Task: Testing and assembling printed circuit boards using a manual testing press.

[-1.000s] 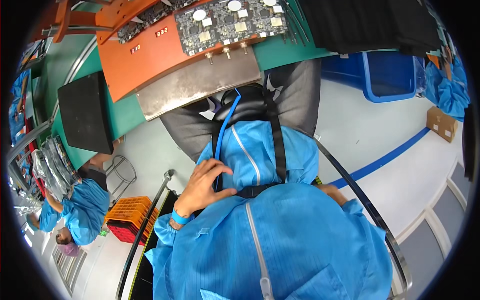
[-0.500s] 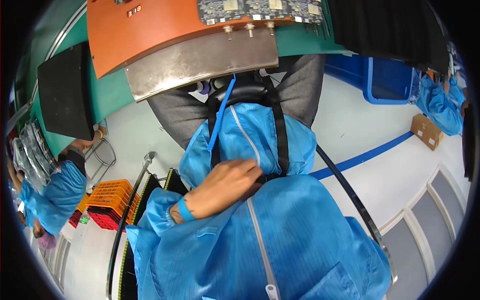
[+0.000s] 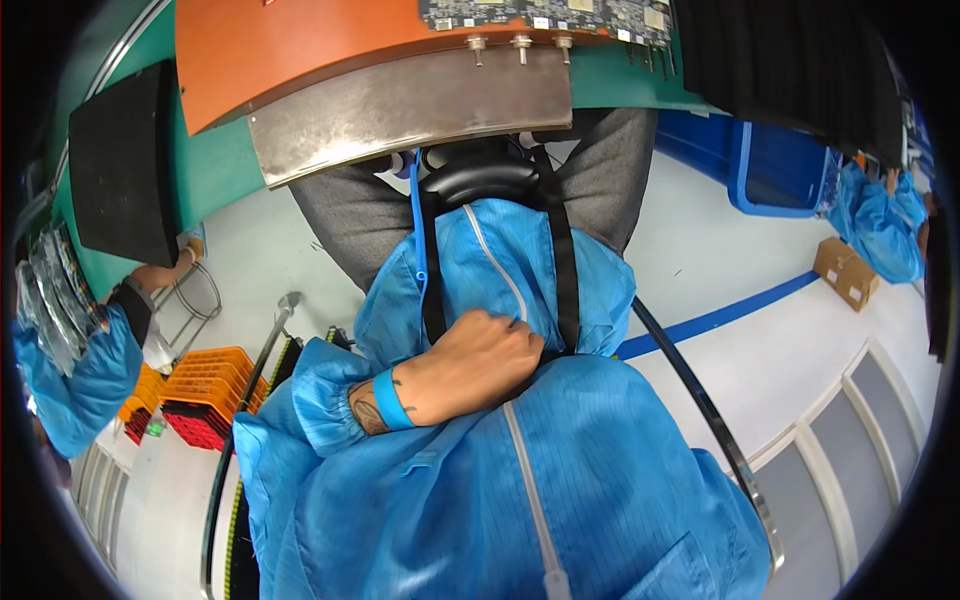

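My left hand point(image 3: 485, 355) lies across my waist, knuckles up, with its fingers curled closed against the front of my blue smock point(image 3: 600, 440). Its fingertips are hidden, so what they hold, if anything, does not show. Around that wrist sits a blue wristband point(image 3: 392, 400). A coiled blue cord point(image 3: 419, 230) hangs beside a black strap point(image 3: 432, 270) over my lap. The smock's pale zipper point(image 3: 530, 480) runs down just past my knuckles. My right hand is out of sight.
Ahead, an orange fixture point(image 3: 300, 60) with a metal front plate point(image 3: 420, 110) carries a circuit board point(image 3: 540, 14). Chair armrests point(image 3: 700, 415) flank me. Orange crates point(image 3: 212, 375) stand at left, near a co-worker's blue sleeve point(image 3: 95, 385). A blue bin point(image 3: 785, 170) and cardboard box point(image 3: 846, 272) are at right.
My left hand has shifted slightly right along the waist, its fingers more tightly curled. The coiled cord has swung left to hang nearly upright. The view has tilted a little.
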`<act>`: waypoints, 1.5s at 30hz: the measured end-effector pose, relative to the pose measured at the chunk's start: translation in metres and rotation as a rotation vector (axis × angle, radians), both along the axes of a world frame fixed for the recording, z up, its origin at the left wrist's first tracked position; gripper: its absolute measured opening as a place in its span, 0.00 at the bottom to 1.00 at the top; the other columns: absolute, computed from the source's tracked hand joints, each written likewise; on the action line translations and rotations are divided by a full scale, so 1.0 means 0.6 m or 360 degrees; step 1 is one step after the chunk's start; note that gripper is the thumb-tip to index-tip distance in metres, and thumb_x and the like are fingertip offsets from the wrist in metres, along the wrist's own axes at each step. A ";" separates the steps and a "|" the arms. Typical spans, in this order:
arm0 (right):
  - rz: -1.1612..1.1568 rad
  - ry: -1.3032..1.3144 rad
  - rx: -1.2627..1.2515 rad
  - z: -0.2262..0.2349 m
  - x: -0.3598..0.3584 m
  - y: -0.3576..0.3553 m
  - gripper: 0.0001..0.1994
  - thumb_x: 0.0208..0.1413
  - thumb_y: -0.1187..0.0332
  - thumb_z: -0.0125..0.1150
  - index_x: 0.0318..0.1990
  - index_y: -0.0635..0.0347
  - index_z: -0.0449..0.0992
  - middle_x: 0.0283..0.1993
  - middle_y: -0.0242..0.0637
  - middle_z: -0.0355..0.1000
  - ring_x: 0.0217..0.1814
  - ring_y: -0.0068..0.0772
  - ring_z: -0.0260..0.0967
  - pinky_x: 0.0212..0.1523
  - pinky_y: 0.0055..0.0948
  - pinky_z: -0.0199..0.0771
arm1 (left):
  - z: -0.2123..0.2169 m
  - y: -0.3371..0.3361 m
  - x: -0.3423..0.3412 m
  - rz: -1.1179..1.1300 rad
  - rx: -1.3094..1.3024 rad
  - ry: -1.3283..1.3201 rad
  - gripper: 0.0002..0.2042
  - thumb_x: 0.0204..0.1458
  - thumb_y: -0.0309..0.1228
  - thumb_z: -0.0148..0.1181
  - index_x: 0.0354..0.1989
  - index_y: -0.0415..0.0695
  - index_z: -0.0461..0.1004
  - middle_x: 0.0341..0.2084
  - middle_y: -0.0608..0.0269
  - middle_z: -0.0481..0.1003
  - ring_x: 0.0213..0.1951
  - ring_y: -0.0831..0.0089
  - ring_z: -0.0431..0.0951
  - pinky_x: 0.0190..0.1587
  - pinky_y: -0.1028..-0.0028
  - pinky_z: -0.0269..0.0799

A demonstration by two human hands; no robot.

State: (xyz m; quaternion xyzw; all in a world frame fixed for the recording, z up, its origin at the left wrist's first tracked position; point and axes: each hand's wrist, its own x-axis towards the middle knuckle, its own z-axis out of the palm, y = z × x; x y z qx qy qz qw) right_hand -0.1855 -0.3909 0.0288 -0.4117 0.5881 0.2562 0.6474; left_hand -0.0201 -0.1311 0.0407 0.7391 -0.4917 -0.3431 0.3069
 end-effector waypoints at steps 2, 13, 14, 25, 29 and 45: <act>-0.0062 0.0026 -0.0005 0.006 -0.002 0.010 0.30 0.57 0.49 0.56 0.60 0.61 0.64 0.61 0.45 0.65 0.61 0.40 0.65 0.60 0.37 0.65 | 0.001 0.005 0.000 0.0025 0.0024 0.0004 0.06 0.44 0.28 0.58 0.24 0.38 0.71 0.21 0.56 0.74 0.26 0.62 0.78 0.26 0.68 0.72; -0.0506 0.0187 0.0166 0.105 0.049 0.013 0.32 0.58 0.47 0.53 0.64 0.60 0.61 0.64 0.45 0.62 0.64 0.40 0.62 0.63 0.37 0.63 | 0.053 0.159 0.008 0.0444 0.0332 0.0567 0.13 0.51 0.36 0.63 0.38 0.40 0.72 0.27 0.58 0.74 0.29 0.60 0.77 0.33 0.66 0.73; -0.0383 0.0017 0.0266 0.108 0.061 -0.006 0.30 0.62 0.48 0.48 0.65 0.58 0.58 0.64 0.42 0.62 0.66 0.38 0.60 0.64 0.37 0.60 | 0.053 0.169 0.002 0.0434 0.0331 0.0552 0.13 0.51 0.36 0.63 0.38 0.40 0.72 0.27 0.58 0.74 0.29 0.60 0.77 0.33 0.66 0.73; 0.0019 0.0088 -0.0297 0.053 0.008 0.022 0.35 0.56 0.44 0.52 0.62 0.65 0.62 0.67 0.43 0.58 0.67 0.36 0.56 0.67 0.31 0.53 | 0.032 0.151 -0.005 0.0221 0.0361 0.0577 0.13 0.46 0.36 0.65 0.35 0.41 0.76 0.32 0.58 0.77 0.38 0.60 0.78 0.41 0.65 0.72; 0.0096 -0.0118 -0.0482 -0.025 -0.013 -0.008 0.26 0.59 0.48 0.49 0.54 0.61 0.71 0.54 0.40 0.68 0.61 0.35 0.61 0.63 0.29 0.53 | 0.010 0.121 0.016 -0.0059 0.0425 0.0434 0.15 0.42 0.38 0.68 0.34 0.42 0.77 0.32 0.59 0.77 0.37 0.62 0.77 0.40 0.68 0.72; 0.1494 -0.1569 -0.0812 -0.093 0.194 0.060 0.07 0.62 0.71 0.51 0.39 0.66 0.72 0.38 0.38 0.71 0.41 0.27 0.67 0.46 0.26 0.66 | -0.045 0.097 -0.083 0.1412 -0.0444 0.0006 0.10 0.51 0.36 0.60 0.36 0.44 0.71 0.30 0.56 0.75 0.35 0.55 0.76 0.34 0.58 0.69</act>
